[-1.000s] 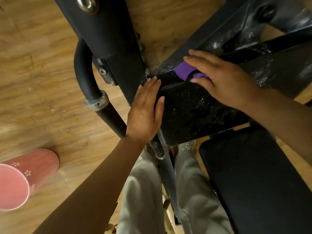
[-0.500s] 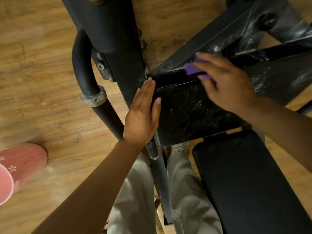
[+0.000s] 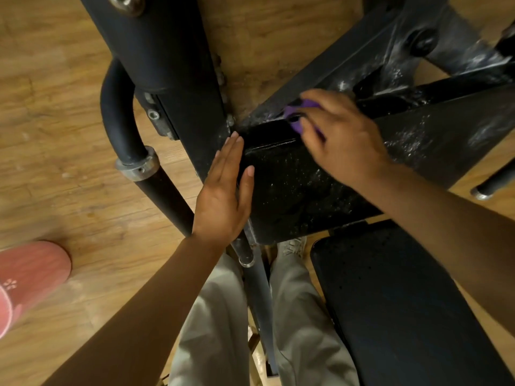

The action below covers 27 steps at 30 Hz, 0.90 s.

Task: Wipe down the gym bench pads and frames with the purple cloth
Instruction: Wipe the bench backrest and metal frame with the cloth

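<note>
The right hand (image 3: 344,137) had its fingers curled round a small purple cloth (image 3: 296,117), pressing it against the far edge of the wet, glossy black bench pad (image 3: 292,190). The left hand (image 3: 224,195) lay flat with straight fingers held together against that pad's left edge, gripping nothing. Just left of the pad rose a thick black metal frame post (image 3: 167,51) — beyond it a curved black tube with a steel collar (image 3: 138,165). Nearer than the pad lay a second, matte black padded seat (image 3: 404,316). Far left of the pad, on the wooden plank floor (image 3: 55,135), stood a pink bucket (image 3: 25,280) — only partly in view.
</note>
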Each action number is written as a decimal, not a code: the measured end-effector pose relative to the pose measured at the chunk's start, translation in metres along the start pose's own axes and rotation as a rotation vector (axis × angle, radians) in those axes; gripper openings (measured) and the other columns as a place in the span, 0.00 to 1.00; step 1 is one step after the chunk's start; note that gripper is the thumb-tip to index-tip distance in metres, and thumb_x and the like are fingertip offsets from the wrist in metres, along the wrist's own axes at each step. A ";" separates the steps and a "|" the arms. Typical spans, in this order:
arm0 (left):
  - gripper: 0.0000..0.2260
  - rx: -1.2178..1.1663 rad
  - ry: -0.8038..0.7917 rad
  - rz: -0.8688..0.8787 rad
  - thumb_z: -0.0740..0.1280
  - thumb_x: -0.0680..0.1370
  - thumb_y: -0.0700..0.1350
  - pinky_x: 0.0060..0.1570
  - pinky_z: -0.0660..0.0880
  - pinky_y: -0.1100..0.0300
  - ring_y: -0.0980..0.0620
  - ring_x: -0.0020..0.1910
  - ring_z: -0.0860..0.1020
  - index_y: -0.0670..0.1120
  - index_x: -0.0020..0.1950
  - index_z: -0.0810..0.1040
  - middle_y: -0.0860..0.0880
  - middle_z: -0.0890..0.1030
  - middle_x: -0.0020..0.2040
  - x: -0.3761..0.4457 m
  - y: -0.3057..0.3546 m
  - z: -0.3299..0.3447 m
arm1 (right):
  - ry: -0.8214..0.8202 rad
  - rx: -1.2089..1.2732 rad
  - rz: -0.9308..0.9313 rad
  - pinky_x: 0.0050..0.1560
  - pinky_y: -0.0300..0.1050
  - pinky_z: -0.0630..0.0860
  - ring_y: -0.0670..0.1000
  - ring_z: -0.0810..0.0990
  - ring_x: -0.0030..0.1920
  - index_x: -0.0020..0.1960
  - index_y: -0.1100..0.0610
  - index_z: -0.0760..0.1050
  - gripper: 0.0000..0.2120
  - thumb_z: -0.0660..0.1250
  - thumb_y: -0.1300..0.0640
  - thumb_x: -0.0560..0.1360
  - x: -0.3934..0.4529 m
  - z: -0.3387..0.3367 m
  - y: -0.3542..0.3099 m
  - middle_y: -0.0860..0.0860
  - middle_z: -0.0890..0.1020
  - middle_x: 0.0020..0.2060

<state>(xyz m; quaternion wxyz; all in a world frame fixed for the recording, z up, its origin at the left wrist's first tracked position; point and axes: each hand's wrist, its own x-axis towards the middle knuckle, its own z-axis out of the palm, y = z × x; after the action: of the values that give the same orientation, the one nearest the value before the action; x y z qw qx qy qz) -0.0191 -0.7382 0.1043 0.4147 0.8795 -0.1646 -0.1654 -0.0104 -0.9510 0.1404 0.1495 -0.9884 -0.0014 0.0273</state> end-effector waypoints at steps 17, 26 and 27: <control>0.22 0.012 -0.016 -0.052 0.56 0.83 0.48 0.73 0.61 0.50 0.50 0.76 0.61 0.41 0.76 0.62 0.45 0.64 0.76 0.001 0.006 0.000 | 0.027 0.055 0.029 0.52 0.52 0.80 0.57 0.75 0.61 0.57 0.58 0.79 0.12 0.62 0.56 0.77 -0.010 -0.003 0.014 0.55 0.74 0.64; 0.21 0.082 0.024 0.048 0.55 0.84 0.47 0.75 0.56 0.55 0.49 0.74 0.64 0.38 0.73 0.66 0.42 0.69 0.73 0.010 0.018 0.004 | 0.010 0.092 0.072 0.54 0.51 0.79 0.57 0.73 0.64 0.59 0.60 0.78 0.15 0.62 0.62 0.74 -0.016 -0.002 0.003 0.56 0.73 0.65; 0.20 0.103 0.023 0.070 0.55 0.83 0.47 0.75 0.57 0.54 0.49 0.74 0.64 0.38 0.73 0.67 0.42 0.69 0.72 0.014 0.020 0.007 | -0.019 0.071 0.014 0.54 0.51 0.79 0.57 0.73 0.64 0.59 0.60 0.78 0.15 0.61 0.62 0.74 -0.017 -0.006 0.012 0.56 0.73 0.65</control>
<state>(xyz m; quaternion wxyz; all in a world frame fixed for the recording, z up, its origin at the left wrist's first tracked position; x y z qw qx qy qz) -0.0129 -0.7609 0.1139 0.3765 0.8952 -0.1988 -0.1321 -0.0269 -0.9641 0.1438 0.1845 -0.9821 0.0053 0.0379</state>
